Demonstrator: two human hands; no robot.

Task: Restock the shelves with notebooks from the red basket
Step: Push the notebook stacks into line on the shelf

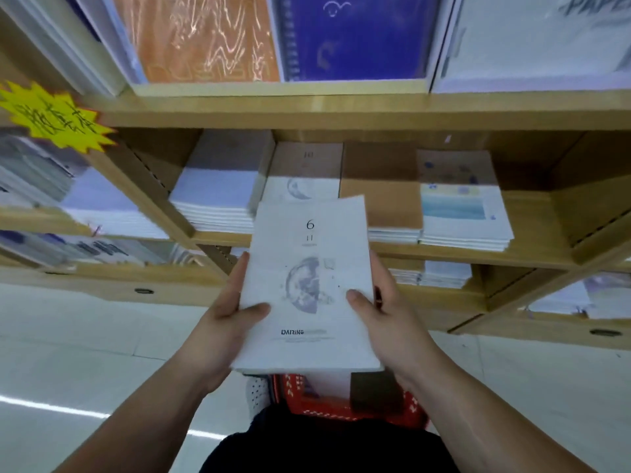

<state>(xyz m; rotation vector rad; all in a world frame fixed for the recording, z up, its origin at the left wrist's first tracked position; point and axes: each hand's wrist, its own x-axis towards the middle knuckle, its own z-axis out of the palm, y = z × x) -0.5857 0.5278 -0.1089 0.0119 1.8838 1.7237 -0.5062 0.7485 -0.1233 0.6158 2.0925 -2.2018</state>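
Item: white notebook stack (307, 285), clamped between left hand (228, 312) and right hand (386, 308), thumbs on the cover. Position: above the red basket (341, 401), long axis pointing at the matching moon-cover pile (304, 175) on the shelf (478, 254) directly ahead; both hands equally near.

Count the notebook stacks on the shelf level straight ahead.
4, side by side: lavender stack at left, moon-cover stack, kraft-brown stack, blue-patterned stack at right. The held notebook partly hides two.
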